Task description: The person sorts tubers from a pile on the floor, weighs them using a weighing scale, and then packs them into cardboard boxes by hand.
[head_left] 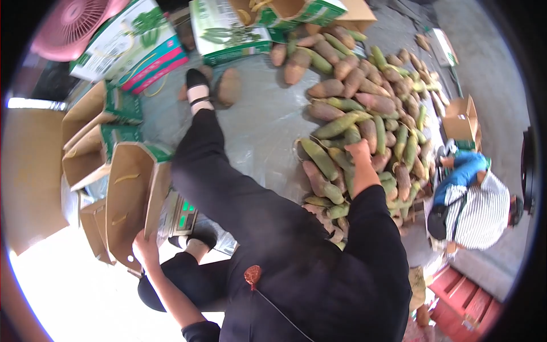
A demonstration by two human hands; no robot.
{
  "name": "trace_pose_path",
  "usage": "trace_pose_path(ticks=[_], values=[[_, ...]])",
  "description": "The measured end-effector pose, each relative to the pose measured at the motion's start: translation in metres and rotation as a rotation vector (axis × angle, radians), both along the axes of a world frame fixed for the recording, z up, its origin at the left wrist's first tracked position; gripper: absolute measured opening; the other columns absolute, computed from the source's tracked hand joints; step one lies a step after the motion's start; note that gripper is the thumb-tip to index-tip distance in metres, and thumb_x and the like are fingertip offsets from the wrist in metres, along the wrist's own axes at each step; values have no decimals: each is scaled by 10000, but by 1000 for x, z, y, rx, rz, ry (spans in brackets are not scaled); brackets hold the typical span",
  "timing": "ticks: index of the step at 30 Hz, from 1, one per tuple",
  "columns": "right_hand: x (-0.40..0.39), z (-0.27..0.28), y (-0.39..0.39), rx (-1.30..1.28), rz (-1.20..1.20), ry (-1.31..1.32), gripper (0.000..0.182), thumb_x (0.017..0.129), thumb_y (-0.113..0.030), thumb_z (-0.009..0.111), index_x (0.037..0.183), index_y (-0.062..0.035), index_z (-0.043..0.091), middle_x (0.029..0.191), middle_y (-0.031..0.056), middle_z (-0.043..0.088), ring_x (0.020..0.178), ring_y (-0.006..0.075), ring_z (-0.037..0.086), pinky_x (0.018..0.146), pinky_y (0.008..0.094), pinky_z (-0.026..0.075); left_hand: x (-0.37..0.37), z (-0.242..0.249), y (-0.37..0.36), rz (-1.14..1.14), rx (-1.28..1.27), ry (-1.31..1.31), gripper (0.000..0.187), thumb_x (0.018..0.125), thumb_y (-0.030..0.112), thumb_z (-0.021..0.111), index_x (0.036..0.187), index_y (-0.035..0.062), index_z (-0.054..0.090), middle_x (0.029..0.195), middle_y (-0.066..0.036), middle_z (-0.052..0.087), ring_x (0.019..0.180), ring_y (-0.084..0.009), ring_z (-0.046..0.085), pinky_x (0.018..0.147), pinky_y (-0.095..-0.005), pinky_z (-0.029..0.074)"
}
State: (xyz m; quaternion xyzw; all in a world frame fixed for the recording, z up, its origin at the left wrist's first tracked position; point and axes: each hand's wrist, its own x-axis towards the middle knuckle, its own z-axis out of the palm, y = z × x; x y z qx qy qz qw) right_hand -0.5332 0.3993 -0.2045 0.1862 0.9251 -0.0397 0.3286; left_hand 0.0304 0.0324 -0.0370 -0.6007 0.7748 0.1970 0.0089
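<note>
My left hand (pixel 146 249) is closed on the rim of a tall, open brown cardboard box (pixel 128 199), which stands on a scale with green lit digits (pixel 186 215). My right hand (pixel 359 151) reaches into a large heap of green and purplish-brown radishes (pixel 377 102). Its fingers rest against a green radish (pixel 352 135); whether they grip it is hard to make out.
More open boxes (pixel 85 157) stand at the left. Printed green-and-white cartons (pixel 231 34) and a pink fan (pixel 74 28) are at the top. At the right a person in a striped shirt (pixel 481 211) bends beside the heap, near red crates (pixel 464 293).
</note>
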Motion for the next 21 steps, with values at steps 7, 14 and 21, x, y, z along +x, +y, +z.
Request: trace_pose_path(ticks=[7, 14, 21], values=[[-16, -67, 68, -929, -429, -41, 695, 680, -157, 765, 1304, -88, 466, 1226, 115, 524, 1104, 266, 502, 851, 446, 451, 5, 0, 4, -3, -68, -149, 196, 757, 189, 617, 910, 85, 681, 923, -122, 653, 887, -322, 615, 769, -406, 488], [7, 28, 41, -579, -320, -253, 539, 705, -349, 741, 1186, -210, 541, 1163, 26, 555, 1055, 228, 502, 857, 472, 376, 6, -1, 4, 30, -10, -173, 210, 762, 225, 645, 933, 112, 690, 910, -101, 657, 875, -305, 623, 776, -393, 498], [50, 150, -108, -1147, 231, -283, 516, 761, -98, 663, 1229, 49, 504, 1084, 136, 615, 981, 230, 605, 889, 334, 465, 10, -5, 5, 14, 5, -160, 192, 782, 172, 582, 933, 119, 688, 898, -97, 654, 851, -298, 634, 760, -401, 508]])
